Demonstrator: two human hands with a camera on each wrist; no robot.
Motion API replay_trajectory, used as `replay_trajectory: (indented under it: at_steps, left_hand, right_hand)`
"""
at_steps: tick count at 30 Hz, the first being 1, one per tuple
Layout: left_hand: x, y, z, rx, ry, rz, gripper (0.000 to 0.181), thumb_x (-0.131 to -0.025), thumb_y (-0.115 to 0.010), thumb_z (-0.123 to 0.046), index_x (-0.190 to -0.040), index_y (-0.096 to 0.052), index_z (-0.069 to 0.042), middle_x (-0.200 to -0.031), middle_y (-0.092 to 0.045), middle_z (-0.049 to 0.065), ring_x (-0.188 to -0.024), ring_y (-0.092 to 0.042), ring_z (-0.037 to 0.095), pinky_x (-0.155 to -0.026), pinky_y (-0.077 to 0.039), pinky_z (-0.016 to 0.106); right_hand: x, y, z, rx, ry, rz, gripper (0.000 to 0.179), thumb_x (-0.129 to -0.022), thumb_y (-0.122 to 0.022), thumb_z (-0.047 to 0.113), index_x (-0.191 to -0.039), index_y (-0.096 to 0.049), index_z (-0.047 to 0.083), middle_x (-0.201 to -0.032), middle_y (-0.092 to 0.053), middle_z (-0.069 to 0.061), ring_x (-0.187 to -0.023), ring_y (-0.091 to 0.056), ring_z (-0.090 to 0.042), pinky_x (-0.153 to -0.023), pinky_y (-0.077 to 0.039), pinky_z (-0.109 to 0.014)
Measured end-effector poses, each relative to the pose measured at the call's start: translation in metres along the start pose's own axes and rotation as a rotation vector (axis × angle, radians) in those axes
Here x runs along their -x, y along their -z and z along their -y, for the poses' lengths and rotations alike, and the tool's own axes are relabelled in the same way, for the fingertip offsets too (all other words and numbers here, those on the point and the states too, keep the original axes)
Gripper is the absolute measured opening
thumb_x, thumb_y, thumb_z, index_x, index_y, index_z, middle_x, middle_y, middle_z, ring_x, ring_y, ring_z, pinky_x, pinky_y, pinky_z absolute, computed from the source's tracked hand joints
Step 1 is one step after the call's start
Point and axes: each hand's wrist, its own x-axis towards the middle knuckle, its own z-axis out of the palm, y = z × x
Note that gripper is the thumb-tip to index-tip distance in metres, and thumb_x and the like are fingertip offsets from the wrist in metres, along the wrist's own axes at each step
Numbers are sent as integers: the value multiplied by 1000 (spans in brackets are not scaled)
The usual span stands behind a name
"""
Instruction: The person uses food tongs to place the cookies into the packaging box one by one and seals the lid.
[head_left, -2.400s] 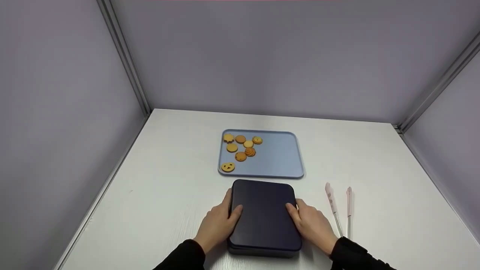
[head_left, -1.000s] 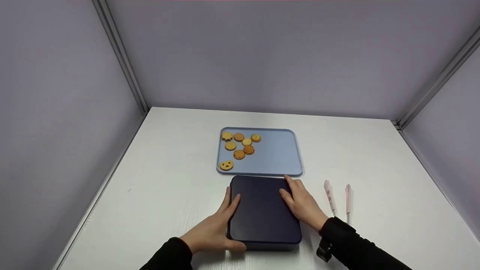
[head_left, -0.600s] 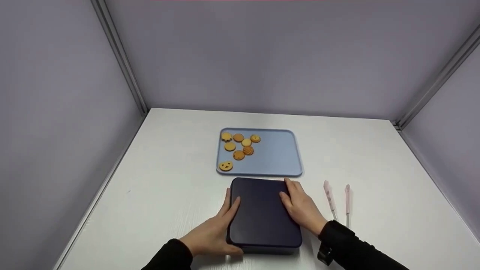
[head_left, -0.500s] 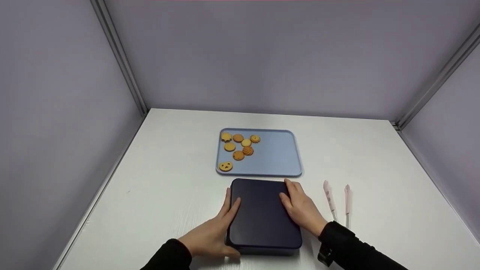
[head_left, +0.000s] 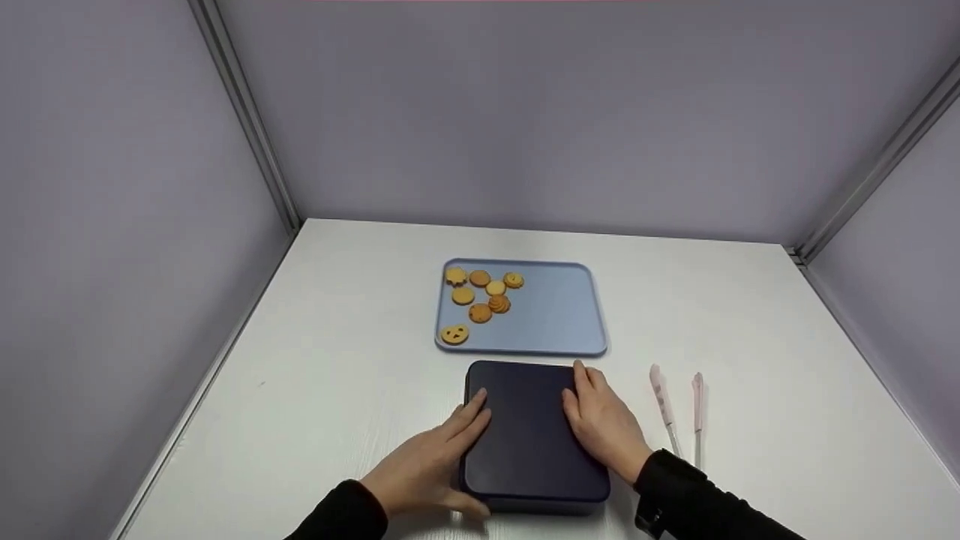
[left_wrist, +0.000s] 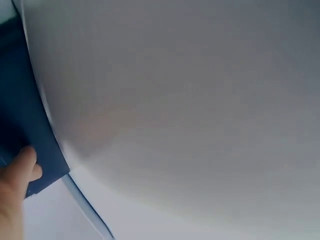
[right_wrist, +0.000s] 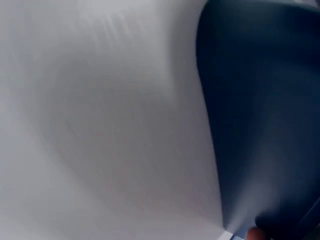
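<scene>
A dark navy lidded box (head_left: 534, 450) stands on the table at the near middle, lid on top. My left hand (head_left: 424, 463) holds its left side, with fingertips over the lid's edge and the thumb low at the near corner. On the right side, my right hand (head_left: 609, 426) grips the box with the thumb on the lid and a finger at the far corner; the other fingers are hidden. The left wrist view catches fingertips against the box (left_wrist: 37, 115). In the right wrist view the box (right_wrist: 265, 110) fills the right part, with one fingertip at the bottom.
Behind the box lies a light blue tray (head_left: 562, 315) with several cookies (head_left: 480, 313) on its left half. Two pink-handled utensils (head_left: 661, 394) lie to the right, their near ends hidden by the right arm. A grey wall (head_left: 525, 112) bounds the white table (head_left: 337, 322) at the back.
Both hands have shifted on the box: the right one slid toward its far corner, the left thumb dropped to the near corner. Lately the left fingertips moved further over the lid.
</scene>
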Motion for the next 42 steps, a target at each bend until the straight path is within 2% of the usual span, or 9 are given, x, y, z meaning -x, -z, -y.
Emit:
replay_trajectory:
  at_steps: [5,9,12,16,22,27,31,35,42]
  left_hand:
    - [-7,9,-7,390,266,18,88,-102,-55,-55,-165,-13,-10,-171,9,13,-152,-26,37,-119,-31,56]
    - [-18,13,-15,537,415,-83,84,-106,-56,-38,-164,-8,-2,-163,-24,29,-147,-35,43,-118,-30,60]
    - [-25,14,-21,601,468,-123,82,-105,-60,-26,-163,-9,0,-155,-39,30,-144,-40,42,-117,-32,59]
    - [-29,14,-26,673,513,-143,81,-104,-60,-17,-163,-6,0,-162,-28,27,-149,-29,41,-121,-25,58]
    - [-28,20,-30,615,620,-124,82,-104,-59,-34,-159,-17,9,-159,-33,32,-147,-32,45,-119,-28,60]
    - [-24,26,-27,454,637,-156,59,-97,-67,-45,-127,-67,6,-112,-73,23,-102,-71,36,-88,-57,49]
    - [-23,26,-27,623,630,-184,34,-94,-74,-27,-110,-76,3,-79,-73,4,-65,-68,15,-59,-58,32]
    - [-25,23,-30,788,631,-204,35,-93,-75,-12,-118,-70,11,-87,-75,9,-73,-73,18,-61,-62,32]
    - [-24,23,-31,788,606,-198,22,-94,-73,-11,-108,-74,7,-82,-75,8,-70,-73,18,-61,-62,33]
  right_hand:
    - [2,2,2,27,23,-6,50,-105,-57,14,-143,-47,-16,-124,-55,-26,-100,-65,-31,-82,-56,-45]
    - [3,0,3,43,48,-25,50,-105,-56,14,-143,-46,-17,-123,-55,-26,-94,-66,-29,-77,-56,-43]
    - [3,-2,2,56,64,-40,49,-105,-56,12,-143,-46,-18,-123,-55,-27,-92,-66,-29,-74,-56,-43]
    - [3,-2,1,41,58,-23,51,-105,-55,13,-144,-44,-19,-126,-54,-29,-96,-66,-32,-79,-56,-44]
    - [6,6,2,-47,-44,102,65,-109,-50,30,-153,-30,-15,-145,-43,-34,-128,-54,-43,-103,-48,-53]
    - [14,14,1,-8,-107,125,70,-108,-51,39,-155,-32,-9,-146,-46,-29,-129,-55,-41,-103,-48,-52]
    - [20,16,3,-1,-107,120,68,-107,-54,37,-154,-36,-9,-143,-49,-26,-125,-58,-38,-100,-50,-50]
    - [24,12,6,2,-77,114,68,-107,-53,35,-153,-33,-12,-141,-48,-28,-120,-61,-37,-95,-53,-48]
    - [24,12,6,52,-60,85,67,-107,-54,34,-152,-36,-13,-137,-50,-30,-121,-58,-41,-99,-49,-52]
